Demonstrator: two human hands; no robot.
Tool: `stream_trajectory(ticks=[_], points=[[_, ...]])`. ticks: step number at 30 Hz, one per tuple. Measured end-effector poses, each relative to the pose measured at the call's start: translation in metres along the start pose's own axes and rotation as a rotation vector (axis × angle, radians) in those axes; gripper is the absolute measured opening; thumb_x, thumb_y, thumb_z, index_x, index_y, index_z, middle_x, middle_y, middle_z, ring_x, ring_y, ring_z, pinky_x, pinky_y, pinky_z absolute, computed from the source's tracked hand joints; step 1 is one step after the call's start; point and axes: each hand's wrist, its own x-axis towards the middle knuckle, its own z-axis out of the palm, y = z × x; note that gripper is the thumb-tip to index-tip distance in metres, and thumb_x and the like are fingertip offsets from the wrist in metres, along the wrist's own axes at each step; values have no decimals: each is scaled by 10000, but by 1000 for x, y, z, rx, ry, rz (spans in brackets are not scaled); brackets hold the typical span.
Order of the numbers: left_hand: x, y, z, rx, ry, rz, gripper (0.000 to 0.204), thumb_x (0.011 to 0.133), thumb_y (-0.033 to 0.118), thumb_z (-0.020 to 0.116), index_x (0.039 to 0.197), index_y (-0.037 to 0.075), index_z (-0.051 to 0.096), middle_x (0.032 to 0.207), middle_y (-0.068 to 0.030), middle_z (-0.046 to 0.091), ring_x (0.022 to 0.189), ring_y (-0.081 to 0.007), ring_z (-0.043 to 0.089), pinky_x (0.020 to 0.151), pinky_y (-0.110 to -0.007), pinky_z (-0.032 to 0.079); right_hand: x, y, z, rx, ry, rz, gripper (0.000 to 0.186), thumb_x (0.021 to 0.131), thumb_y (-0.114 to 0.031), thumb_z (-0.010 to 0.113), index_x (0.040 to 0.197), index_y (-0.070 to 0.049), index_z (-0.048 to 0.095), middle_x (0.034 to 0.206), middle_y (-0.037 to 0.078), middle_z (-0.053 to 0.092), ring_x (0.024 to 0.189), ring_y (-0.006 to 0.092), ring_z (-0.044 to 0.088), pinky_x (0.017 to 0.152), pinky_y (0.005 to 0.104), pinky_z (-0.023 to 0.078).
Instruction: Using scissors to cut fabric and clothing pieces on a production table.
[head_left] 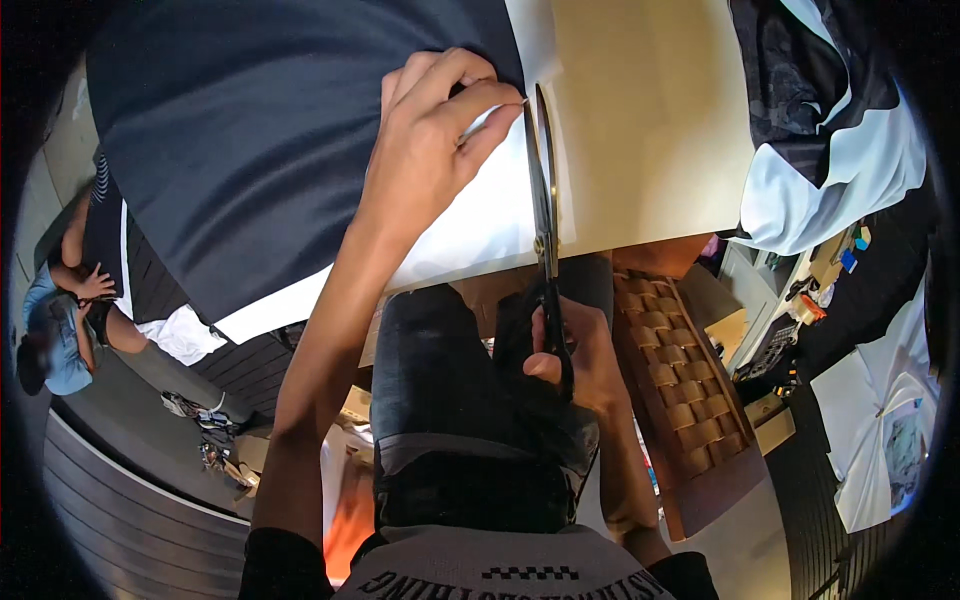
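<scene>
Dark navy fabric (270, 130) with a white section (485, 215) along its near and right side lies over the tan tabletop (650, 130). My left hand (425, 130) rests on the fabric, thumb and fingers pinched at its right edge beside the scissor tips. My right hand (585, 355) grips the handles of large black-handled scissors (545, 215) below the table's front edge. Their long blades point away from me along the white section's right edge, slightly apart. Whether cloth lies between the blades cannot be made out.
Black and white cloth (800, 170) is heaped on the table's right end. A brown woven-strap chair (680, 370) stands by my right leg. At the far left sits another person (65, 330) in a blue top. White fabric (870, 420) hangs at the right.
</scene>
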Motion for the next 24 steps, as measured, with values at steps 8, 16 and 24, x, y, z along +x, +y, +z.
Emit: stream_trajectory(ticks=[8, 16, 24], points=[[4, 4, 5, -35, 100, -95, 69, 781, 82, 685, 846, 60, 693, 896, 13, 556, 789, -164, 472, 810, -292, 376, -4, 5, -13, -24, -43, 7, 543, 624, -526, 805, 713, -68, 527, 604, -7, 505, 538, 96, 387, 530, 236, 312], [32, 3, -8, -132, 147, -69, 121, 778, 53, 707, 893, 17, 713, 869, -17, 600, 686, -136, 491, 653, -241, 385, -22, 19, -10, 114, -14, -26, 533, 606, -485, 835, 734, -65, 533, 623, -6, 517, 546, 95, 408, 536, 232, 317], [33, 4, 1, -96, 256, 49, 110, 760, 32, 717, 869, 22, 709, 841, -15, 593, 620, -120, 471, 576, -221, 374, -16, 21, -16, 145, -36, -44, 531, 599, -470, 842, 751, -64, 535, 643, -9, 519, 566, 99, 426, 558, 229, 324]])
